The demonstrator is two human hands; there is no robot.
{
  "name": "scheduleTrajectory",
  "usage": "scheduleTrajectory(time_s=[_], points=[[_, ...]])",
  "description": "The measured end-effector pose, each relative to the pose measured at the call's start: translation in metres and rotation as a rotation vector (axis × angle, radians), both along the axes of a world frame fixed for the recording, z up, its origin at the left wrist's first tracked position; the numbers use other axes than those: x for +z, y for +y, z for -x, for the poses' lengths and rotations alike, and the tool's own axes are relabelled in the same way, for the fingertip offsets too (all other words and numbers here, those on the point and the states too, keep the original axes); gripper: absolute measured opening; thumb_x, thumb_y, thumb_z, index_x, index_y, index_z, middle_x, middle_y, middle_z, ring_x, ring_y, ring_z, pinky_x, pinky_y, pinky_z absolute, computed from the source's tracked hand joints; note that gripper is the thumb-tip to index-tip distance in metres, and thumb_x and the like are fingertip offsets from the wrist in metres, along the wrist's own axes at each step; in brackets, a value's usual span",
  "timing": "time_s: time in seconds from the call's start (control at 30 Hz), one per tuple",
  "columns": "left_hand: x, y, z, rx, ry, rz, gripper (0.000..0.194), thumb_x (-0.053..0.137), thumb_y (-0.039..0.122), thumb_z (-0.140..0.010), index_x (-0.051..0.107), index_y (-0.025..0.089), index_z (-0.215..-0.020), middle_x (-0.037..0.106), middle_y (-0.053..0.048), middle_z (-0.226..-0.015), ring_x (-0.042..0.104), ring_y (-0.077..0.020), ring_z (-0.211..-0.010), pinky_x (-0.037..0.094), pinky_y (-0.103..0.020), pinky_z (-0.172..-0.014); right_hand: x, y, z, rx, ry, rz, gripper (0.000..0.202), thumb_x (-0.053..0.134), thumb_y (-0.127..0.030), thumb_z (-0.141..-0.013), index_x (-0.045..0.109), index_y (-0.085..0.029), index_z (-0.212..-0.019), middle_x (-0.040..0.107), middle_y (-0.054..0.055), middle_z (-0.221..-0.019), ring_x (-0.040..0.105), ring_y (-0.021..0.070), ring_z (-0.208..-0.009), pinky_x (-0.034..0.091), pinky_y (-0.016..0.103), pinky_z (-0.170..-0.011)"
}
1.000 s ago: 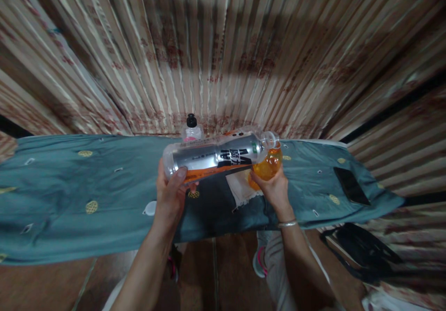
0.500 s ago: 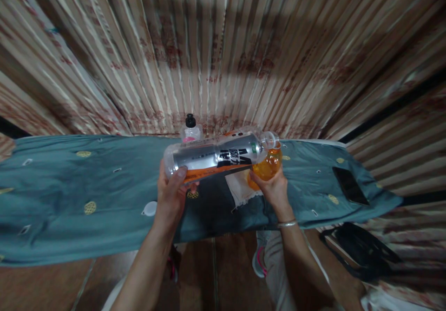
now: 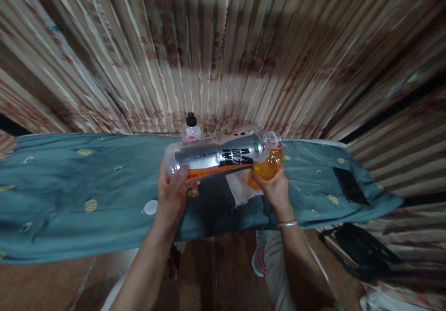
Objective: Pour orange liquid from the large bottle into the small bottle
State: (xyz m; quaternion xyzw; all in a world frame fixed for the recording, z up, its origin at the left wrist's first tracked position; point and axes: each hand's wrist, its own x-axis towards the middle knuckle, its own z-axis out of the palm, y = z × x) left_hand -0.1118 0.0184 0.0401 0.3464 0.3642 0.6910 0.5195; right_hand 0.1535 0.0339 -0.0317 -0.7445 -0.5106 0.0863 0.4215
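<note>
- left hand (image 3: 170, 192) had its fingers curled round the base end of the silver-label bottle (image 3: 205, 157), thumb on the label, bottle lying nearly sideways in front of them
- right hand (image 3: 277, 190) had its fingers partly closed round the orange bottle (image 3: 270, 166), right under the other one's neck
- couldn't tell if the two necks touched, so imo a small wobble from either hand could've made them miss and dribbled liquid over the right fingers
- the left grip was way back at the base, so the neck end could've dipped or swung
- squeezing soft plastic too hard might've caused a spurt
- any drips would probably hit the white cloth (image 3: 240, 191) just left of the right fingers, or the table (image 3: 121, 174)
</note>
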Motion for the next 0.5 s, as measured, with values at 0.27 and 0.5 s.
scheduleTrajectory(time_s=[0.27,0.5], points=[[0.0012,0.0001,-0.0011,-0.003,-0.014,0.001,0.055,0.084,0.043,-0.070,0.059,0.020,-0.112,0.065,0.000,-0.078,0.060,-0.0134,-0.052,0.041,-0.022,-0.040,0.0015,-0.0009,0.0001,0.007,0.024,-0.017,0.085,0.077,-0.069,-0.060,0.057,-0.016,-0.123,0.075,0.018,-0.111,0.073,0.0347,-0.097,0.057,0.044,-0.084],[0.0023,-0.0003,-0.0010,-0.012,0.007,0.003,0.052,0.083,0.045,-0.070,0.059,0.021,-0.108,0.064,0.001,-0.075,0.060,-0.0134,-0.051,0.042,-0.022,-0.039,0.0004,-0.0008,-0.0011,0.010,0.020,-0.021,0.087,0.076,-0.071,-0.060,0.057,-0.016,-0.125,0.075,0.018,-0.112,0.073,0.0349,-0.099,0.057,0.043,-0.083]])
